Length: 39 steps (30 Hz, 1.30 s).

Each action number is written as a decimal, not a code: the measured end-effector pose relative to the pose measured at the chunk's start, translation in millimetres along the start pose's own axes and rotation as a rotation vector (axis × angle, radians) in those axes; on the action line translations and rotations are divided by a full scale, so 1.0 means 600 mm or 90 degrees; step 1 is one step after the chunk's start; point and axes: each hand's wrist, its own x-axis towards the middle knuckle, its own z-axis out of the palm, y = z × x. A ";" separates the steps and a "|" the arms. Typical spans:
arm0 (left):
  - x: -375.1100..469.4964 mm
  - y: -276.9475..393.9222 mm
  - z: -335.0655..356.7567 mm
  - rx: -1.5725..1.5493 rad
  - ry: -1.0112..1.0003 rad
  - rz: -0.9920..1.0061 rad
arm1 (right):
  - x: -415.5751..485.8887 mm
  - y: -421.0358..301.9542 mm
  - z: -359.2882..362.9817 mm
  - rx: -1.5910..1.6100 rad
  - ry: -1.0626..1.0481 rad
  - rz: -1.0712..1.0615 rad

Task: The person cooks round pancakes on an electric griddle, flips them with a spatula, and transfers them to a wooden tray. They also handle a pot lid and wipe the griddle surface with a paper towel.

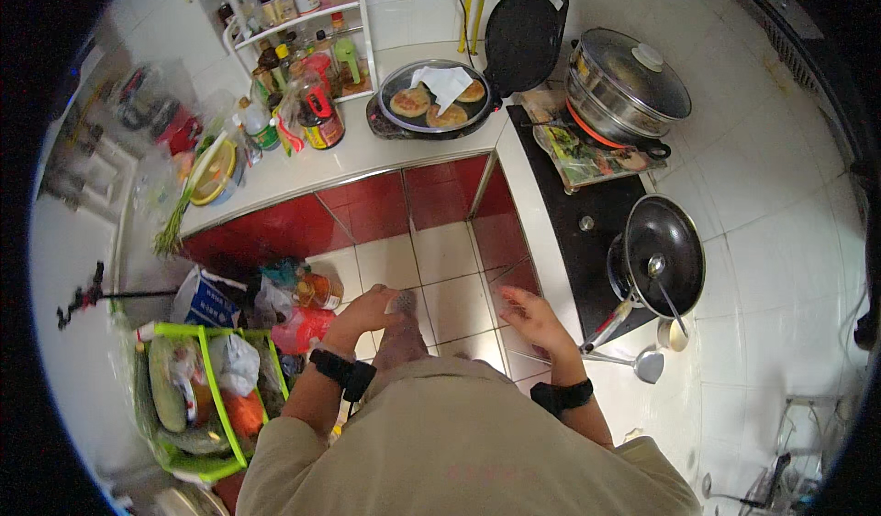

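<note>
My left hand hangs in front of my body above the tiled floor, close to a bottle of orange-brown liquid. Its thumb and fingers are apart, with nothing seen between them. My right hand is raised beside the counter edge by the hob, fingers spread, holding nothing. Ahead, an electric griddle stands on the white counter with its black lid up. Three browned round flatbreads lie in it, and a crumpled white paper towel partly covers them.
A wok with a ladle sits on the hob, its handle towards me. Beside it lies a metal spatula. A lidded steamer stands behind. Sauce bottles crowd the left counter; a green-framed vegetable rack is at lower left.
</note>
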 end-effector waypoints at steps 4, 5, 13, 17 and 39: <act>0.082 -0.067 -0.052 -0.004 0.009 0.028 | 0.061 -0.015 0.008 -0.064 0.067 0.002; 0.101 -0.084 -0.059 -0.004 0.009 0.052 | 0.085 -0.031 0.009 -0.082 0.065 -0.024; 0.139 -0.131 -0.203 0.066 -0.099 0.230 | 0.179 -0.082 0.031 -0.154 0.223 0.029; 0.176 -0.138 -0.223 0.035 -0.185 0.112 | 0.181 -0.080 0.041 -0.120 0.254 0.085; 0.234 -0.174 -0.204 0.011 -0.074 0.130 | 0.251 -0.065 -0.007 -0.089 0.167 0.170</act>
